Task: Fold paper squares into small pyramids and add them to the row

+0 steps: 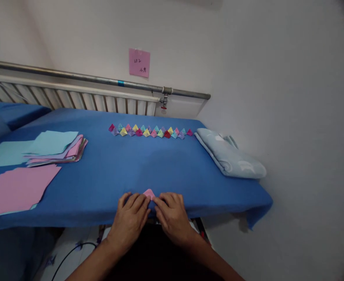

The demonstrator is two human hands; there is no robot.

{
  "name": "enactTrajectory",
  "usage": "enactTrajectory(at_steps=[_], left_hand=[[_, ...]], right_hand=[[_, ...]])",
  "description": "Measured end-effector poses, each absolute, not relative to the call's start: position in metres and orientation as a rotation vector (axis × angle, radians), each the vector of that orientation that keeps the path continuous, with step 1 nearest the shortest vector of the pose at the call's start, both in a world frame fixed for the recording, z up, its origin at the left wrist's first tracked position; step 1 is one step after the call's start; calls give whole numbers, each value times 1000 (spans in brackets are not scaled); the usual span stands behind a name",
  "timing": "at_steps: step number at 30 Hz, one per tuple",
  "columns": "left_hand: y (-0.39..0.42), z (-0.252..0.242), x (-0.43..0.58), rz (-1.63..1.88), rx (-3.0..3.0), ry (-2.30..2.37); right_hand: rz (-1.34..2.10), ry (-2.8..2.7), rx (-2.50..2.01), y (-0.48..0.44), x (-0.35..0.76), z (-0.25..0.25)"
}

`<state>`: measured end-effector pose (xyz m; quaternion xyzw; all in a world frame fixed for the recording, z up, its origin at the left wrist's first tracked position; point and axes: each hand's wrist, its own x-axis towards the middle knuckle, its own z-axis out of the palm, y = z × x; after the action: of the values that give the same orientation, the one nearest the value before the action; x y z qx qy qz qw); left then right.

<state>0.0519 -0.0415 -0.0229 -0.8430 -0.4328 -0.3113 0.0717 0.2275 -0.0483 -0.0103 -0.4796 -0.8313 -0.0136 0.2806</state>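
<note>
A small folded piece of pink paper (149, 193) lies near the front edge of the blue-covered table (116, 168). My left hand (132, 214) grips its left side, fingers bent and pressed together. From the right, my right hand (172, 212) pinches the same paper between thumb and fingers. Its lower part is hidden behind my fingers. Toward the back of the table stands a double row of small folded paper pieces (153, 133) in pink, yellow, blue, purple and red.
At the left lie a stack of coloured paper sheets (53, 144) and pink sheets (20, 189). A folded light-blue blanket (227, 152) rests at the right end. Behind are a radiator (96, 102), a metal pipe (84, 77) and a pink note (139, 62) on the wall.
</note>
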Motion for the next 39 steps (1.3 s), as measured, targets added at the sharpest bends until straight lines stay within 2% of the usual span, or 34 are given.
enactTrajectory(at_steps=[21, 24, 28, 33, 39], left_hand=[[-40, -42, 68, -1178, -2277, -1276], [-39, -35, 66, -1055, -2339, -1306], [-25, -11, 56, -723, -2617, -1376], [12, 13, 47, -349, -2937, -1237], [36, 21, 44, -230, -3113, -1049]], right_hand=[[-153, -2162, -1211, -50, 242, -21], [-64, -2155, -1208, -50, 243, -18], [80, -2103, -1221, -49, 243, -15], [210, -1996, -1261, -47, 243, -12], [270, -1977, -1234, -48, 246, -12]])
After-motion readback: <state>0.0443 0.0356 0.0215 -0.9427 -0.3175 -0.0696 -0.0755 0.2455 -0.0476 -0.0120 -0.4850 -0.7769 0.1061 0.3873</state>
